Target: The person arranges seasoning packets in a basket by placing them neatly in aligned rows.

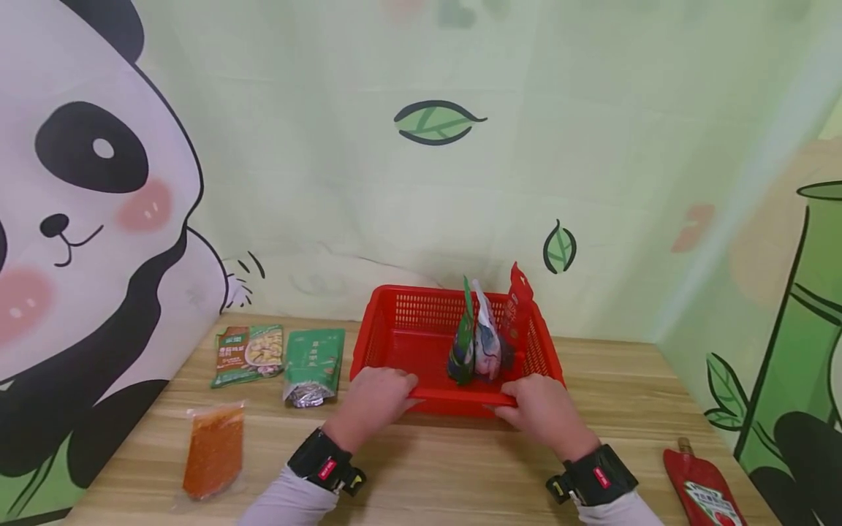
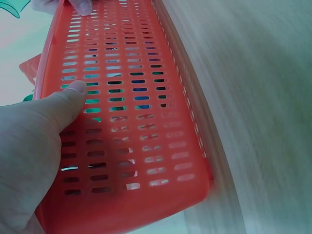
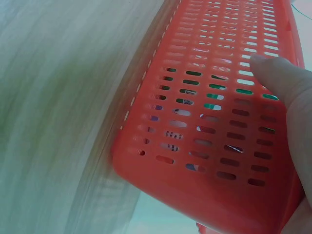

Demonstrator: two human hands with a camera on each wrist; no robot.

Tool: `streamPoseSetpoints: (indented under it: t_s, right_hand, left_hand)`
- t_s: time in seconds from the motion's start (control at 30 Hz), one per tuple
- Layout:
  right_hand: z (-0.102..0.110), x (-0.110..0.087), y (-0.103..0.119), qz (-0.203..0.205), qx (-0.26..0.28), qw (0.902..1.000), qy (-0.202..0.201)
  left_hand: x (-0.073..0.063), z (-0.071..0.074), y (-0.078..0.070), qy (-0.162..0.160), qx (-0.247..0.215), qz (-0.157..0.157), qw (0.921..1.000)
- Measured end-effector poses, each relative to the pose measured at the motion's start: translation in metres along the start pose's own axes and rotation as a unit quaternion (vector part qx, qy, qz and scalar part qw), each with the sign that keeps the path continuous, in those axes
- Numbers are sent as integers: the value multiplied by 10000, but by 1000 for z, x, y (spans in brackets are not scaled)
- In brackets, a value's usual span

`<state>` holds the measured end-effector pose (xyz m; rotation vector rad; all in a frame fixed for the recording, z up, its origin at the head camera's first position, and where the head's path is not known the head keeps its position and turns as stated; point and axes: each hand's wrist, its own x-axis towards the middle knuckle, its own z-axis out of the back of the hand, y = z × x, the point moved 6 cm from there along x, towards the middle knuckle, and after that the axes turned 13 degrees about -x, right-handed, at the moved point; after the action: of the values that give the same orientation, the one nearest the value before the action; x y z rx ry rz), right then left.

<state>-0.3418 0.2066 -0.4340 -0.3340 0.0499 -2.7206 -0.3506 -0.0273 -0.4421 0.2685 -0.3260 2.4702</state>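
Observation:
A red plastic basket [image 1: 421, 405] with slotted walls stands at the back of the wooden table. My left hand [image 1: 378, 398] grips its front rim near the left corner, thumb on the outer wall in the left wrist view. The right hand [image 1: 542, 409] holds the same rim near the right corner, its thumb [image 3: 273, 73] against the slotted wall. Upright inside, toward the right, stand a green packet [image 1: 463, 351], a white and pink packet [image 1: 488, 351] and a red packet [image 1: 517, 310]. The fingers are partly hidden behind the rim.
Left of the basket lie a green pouch [image 1: 316, 358] with a silver end and a green-brown food packet [image 1: 248, 354]. Nearer the front left is a clear bag of orange-red contents [image 1: 213, 451]. A red spouted ketchup pouch [image 1: 704, 486] lies at the front right. A printed curtain [image 1: 329, 183] hangs behind.

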Motion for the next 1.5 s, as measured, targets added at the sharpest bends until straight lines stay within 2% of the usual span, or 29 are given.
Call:
streamPoseSetpoints:
  t_s: [0.17,0.3,0.4,0.53,0.63,0.83,0.93,1.0,1.13,1.3,1.4,1.5]
  right_hand:
    - [0,-1,0,41,-183,9997,-143]
    - [0,-2,0,38,-216,9996,-188]
    - [-1,-2,0,0,-184,9997,-163]
    - [0,-1,0,-1,-151,9998,-155]
    - [0,-1,0,17,-120,9998,-148]
    - [0,-1,0,55,-161,9997,-164]
    - [1,-1,1,35,-165,9997,-159]
    - [1,-1,1,27,-148,9998,-147]
    - [0,-1,1,-4,-148,9998,-110]
    - [2,-1,0,-2,-162,9997,-163]
    - [2,-2,0,0,-149,9998,-157]
    - [1,-1,0,-21,-183,9998,-97]
  left_hand:
    - [-4,6,0,-13,-164,37,9999]
    - [-8,14,6,-153,-368,100,9992]
    - [-13,22,13,-310,-834,208,9958]
    - [-22,34,26,-813,-1521,333,9844]
    - [-28,43,39,-1317,-1782,402,9743]
    - [-38,50,73,-1916,-1899,947,9583]
    - [-43,47,94,-2041,-1757,1354,9535]
    - [-47,42,108,-2029,-1611,1685,9511]
    - [-59,36,135,-1809,-1443,2435,9419]
    - [-73,29,163,-1601,-1296,3101,9281]
    - [-78,22,174,-1285,-1307,3479,9195]
    - [-81,16,181,-795,-1412,3887,9070]
